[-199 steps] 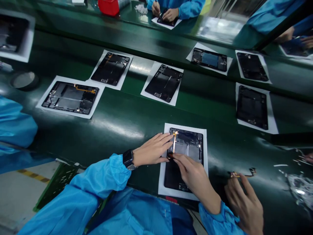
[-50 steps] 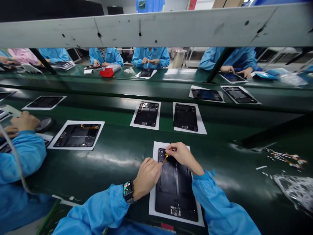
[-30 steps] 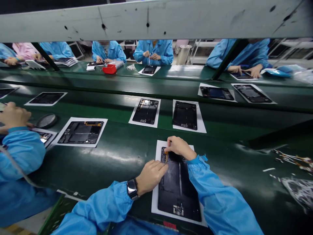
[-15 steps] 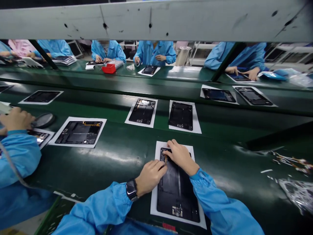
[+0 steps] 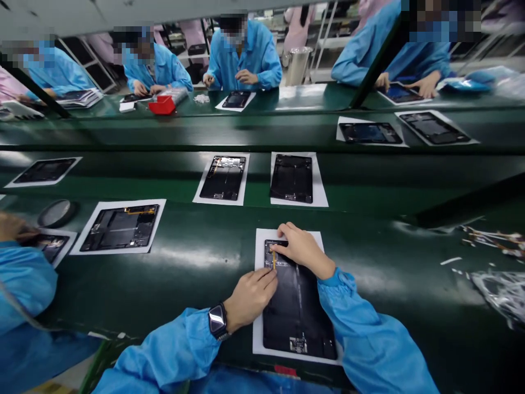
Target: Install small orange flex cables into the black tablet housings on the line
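The right hand [image 5: 303, 249] is resting open on the black tablet frame [image 5: 299, 317], just beside the yellow strip [image 5: 273, 260]. The frame is lying on white paper [image 5: 257, 345]. The left hand [image 5: 249, 299] is curling nearby, but I cannot tell if it is holding anything.

The sleeves [image 5: 369, 328] are bright blue, the tablet case [image 5: 297, 312] black with a thin yellow strip [image 5: 274, 260], its paper [image 5: 259, 246] white, the workbench [image 5: 197, 287] dark green, the box [image 5: 161, 105] red.
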A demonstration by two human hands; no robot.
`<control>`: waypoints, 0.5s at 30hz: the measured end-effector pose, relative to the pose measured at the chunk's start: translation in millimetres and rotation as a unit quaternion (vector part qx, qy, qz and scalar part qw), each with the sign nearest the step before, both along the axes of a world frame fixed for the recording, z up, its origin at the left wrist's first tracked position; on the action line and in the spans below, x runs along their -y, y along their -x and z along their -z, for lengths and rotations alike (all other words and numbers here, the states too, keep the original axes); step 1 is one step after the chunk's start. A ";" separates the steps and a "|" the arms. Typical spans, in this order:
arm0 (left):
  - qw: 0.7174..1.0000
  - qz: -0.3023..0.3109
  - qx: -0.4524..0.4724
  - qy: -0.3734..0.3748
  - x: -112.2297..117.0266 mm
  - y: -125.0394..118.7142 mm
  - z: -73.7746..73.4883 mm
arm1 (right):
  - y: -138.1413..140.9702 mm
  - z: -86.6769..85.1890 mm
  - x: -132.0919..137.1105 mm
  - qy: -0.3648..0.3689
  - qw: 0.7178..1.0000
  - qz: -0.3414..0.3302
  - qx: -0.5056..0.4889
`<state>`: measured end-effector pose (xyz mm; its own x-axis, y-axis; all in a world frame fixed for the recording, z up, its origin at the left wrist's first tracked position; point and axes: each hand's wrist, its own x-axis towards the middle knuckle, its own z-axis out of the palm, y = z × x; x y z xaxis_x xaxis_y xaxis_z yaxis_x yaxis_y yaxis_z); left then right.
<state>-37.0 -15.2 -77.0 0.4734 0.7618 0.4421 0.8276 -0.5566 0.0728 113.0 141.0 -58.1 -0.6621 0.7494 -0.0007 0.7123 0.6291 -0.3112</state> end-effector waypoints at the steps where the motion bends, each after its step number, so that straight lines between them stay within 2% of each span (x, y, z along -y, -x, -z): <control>1: 1.000 0.000 -0.002 0.000 0.1 -0.1 0.1 | -0.4 0.6 0.0 -0.001 1.000 0.000 -0.002; 15: 0.999 0.006 -0.027 0.021 -1.0 -0.2 -2.3 | -2.3 -3.6 1.1 0.000 1.000 0.006 0.010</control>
<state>-36.8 -14.2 -74.7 0.5047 0.7737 0.3829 0.8245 -0.5634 0.0516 115.3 139.9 -54.5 -0.6530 0.7573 -0.0139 0.7258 0.6203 -0.2973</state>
